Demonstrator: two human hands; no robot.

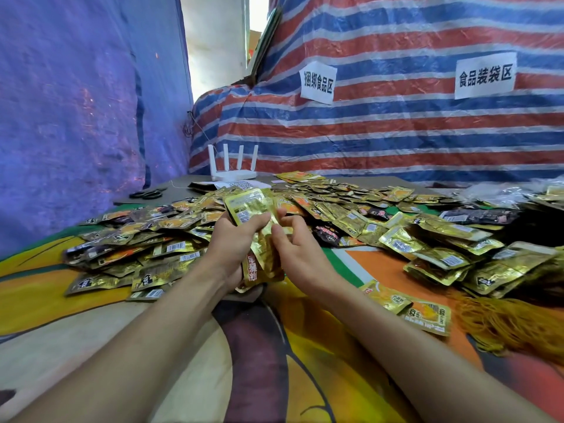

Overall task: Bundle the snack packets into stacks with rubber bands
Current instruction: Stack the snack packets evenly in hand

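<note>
Left hand [235, 239] grips a stack of snack packets [251, 206]; right hand [297, 248] pinches its right edge.
The stack stands nearly upright, lifted above the bench [183, 346], its long axis rising from the near end with the top tipped slightly left. Both forearms reach forward and converge. The left thumb lies across the stack's face, and the right fingers curl against the foil. Loose packets [335, 206] lie heaped beyond and to both sides, with rubber bands [512, 322] at the right.

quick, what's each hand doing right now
Left hand: holding a stack of gold snack packets, thumb across it.
Right hand: fingers curled at the stack's edge; whether it grips cannot be told.
</note>
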